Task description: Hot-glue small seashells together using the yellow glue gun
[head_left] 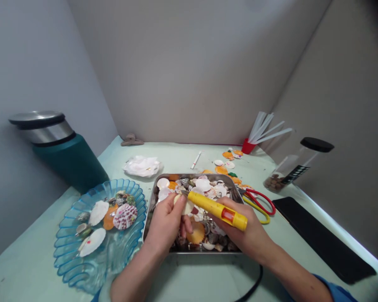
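Note:
My left hand (165,222) pinches a small pale shell (186,206) over a metal tray (148,218) full of mixed seashells. In my right hand (244,235) is a yellow glue gun (217,208) with a red switch, fingers wrapped round its body. Its metal tip touches the held shell at the upper left. A black cord (253,285) runs from under my right wrist toward the table's front edge.
A blue scalloped glass dish (66,251) with several shells sits at the left. Behind it stands a teal bottle (66,155). Red and yellow scissors (260,203), a black phone (321,239), a clear jar (296,165), a red cup of glue sticks (248,147) and crumpled tissue (142,165) surround the tray.

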A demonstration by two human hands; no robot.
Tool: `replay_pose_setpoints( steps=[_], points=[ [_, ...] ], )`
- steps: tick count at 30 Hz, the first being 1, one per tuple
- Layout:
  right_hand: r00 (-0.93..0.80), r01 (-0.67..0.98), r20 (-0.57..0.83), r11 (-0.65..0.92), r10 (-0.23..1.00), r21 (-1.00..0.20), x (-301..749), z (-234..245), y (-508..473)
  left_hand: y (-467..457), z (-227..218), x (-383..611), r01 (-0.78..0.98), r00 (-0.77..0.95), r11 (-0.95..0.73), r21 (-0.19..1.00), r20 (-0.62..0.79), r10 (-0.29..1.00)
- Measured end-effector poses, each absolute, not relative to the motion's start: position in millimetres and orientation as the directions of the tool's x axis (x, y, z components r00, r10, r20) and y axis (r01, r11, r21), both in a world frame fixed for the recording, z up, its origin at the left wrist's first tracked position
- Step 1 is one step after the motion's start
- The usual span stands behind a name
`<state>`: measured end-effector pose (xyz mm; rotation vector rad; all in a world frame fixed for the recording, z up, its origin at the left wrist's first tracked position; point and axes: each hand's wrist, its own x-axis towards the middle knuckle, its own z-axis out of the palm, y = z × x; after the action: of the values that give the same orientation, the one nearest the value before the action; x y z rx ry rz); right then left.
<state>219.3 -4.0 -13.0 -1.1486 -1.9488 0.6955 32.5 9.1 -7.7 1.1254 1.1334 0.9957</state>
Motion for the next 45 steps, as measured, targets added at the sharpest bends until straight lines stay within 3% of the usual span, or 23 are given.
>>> replay_pose_setpoints(
  steps=[8, 14, 18, 28, 38, 45],
  points=[
    [-0.328, 0.549, 0.455, 0.559, 0.828, -0.622, 219.0, -9.3, -5.5, 6.3, -3.4, 32.1, 0.063, 0.115, 0.136, 0.989, -0.143, 0.983],
    [-0.318, 0.556, 0.471, 0.564, 0.823, -0.611, 219.0, -9.4, -6.5, 5.0, 0.4, 33.1, 0.126, 0.088, 0.128, 0.984, -0.139, 0.986],
    [-0.315, 0.559, 0.439, 0.538, 0.841, -0.631, 219.5, -10.3, -7.3, 6.3, -2.4, 33.3, 0.081, 0.102, 0.159, 0.984, -0.167, 0.981],
    [-0.256, 0.578, 0.378, 0.454, 0.89, -0.678, 218.8, -14.3, -2.1, 9.4, -3.4, 32.5, -0.284, 0.167, 0.199, 0.938, -0.156, 0.973],
    [-0.25, 0.544, 0.361, 0.439, 0.898, -0.715, 220.1, -16.5, -2.1, 9.8, -5.0, 31.2, -0.243, 0.141, 0.194, 0.95, -0.163, 0.976],
    [-0.048, 0.275, 0.289, 0.291, 0.956, -0.916, 214.9, -12.3, -3.0, 5.4, -1.8, 36.2, -0.327, 0.245, 0.219, 0.919, -0.141, 0.959]
  ],
)
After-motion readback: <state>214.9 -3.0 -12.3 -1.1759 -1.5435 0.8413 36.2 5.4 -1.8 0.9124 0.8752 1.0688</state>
